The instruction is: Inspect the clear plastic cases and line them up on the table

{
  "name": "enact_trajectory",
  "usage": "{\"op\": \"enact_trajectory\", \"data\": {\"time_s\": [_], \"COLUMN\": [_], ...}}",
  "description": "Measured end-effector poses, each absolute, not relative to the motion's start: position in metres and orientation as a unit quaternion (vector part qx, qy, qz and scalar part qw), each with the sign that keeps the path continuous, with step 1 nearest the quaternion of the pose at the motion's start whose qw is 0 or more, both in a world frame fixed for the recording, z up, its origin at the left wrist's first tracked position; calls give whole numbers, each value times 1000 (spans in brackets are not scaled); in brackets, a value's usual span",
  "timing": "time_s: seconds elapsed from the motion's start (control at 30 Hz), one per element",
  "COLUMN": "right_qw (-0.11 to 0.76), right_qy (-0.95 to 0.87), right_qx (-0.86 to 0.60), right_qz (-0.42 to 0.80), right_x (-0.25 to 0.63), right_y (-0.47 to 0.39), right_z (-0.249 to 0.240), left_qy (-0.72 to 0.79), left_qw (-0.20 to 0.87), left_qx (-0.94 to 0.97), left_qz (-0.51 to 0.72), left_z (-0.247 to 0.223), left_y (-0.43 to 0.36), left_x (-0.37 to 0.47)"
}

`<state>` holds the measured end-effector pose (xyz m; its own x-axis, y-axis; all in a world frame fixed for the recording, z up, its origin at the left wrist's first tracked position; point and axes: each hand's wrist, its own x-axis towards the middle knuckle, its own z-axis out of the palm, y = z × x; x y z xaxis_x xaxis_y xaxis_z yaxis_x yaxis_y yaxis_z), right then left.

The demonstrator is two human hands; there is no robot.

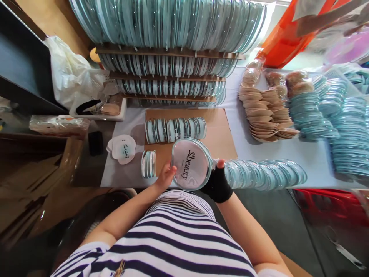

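Observation:
Between my two hands is a round clear pouch [191, 164] with a pale teal rim and a printed "sbeauty" disc showing through its face. My left hand [166, 175], bare, grips its left edge with the thumb on the front. My right hand [217, 182], in a black fingerless glove, holds the opposite edge with the thumb up; its other fingers are hidden. Just right of that glove, a row of round clear pouches [262, 175] leans along the table's front edge. To the left lies a small pile of printed "sbeauty" discs [124, 149].
A cardboard sheet [219, 130] bears a row of pouches [175, 129] and a short stack [148, 164]. Racked pouches [173, 27] rise behind. Beige pads [261, 113] and teal stacks [351, 134] stand right. A white tray [122, 111] sits left. Another person's arm [325, 21] shows at upper right.

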<state>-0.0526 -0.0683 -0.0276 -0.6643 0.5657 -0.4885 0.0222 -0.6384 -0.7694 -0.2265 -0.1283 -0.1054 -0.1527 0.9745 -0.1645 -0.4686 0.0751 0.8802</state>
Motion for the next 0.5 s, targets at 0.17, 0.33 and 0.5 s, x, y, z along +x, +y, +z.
{"op": "enact_trajectory", "data": {"time_s": [0.17,0.33,0.5], "right_qw": [130,213,188], "right_qy": [-318,-311,-411], "right_qx": [-309,-331,-330], "right_qz": [887,865,829], "right_x": [-58,-60,-59], "right_y": [-68,-59,-57], "right_z": [-30,-33,-32], "left_qy": [437,474,467], "left_qw": [638,599,590], "left_qx": [125,36,86], "left_qz": [621,645,653], "left_z": [-89,-83,-87], "left_y": [-114,-88,-85], "left_x": [-224,-232,-237]}}
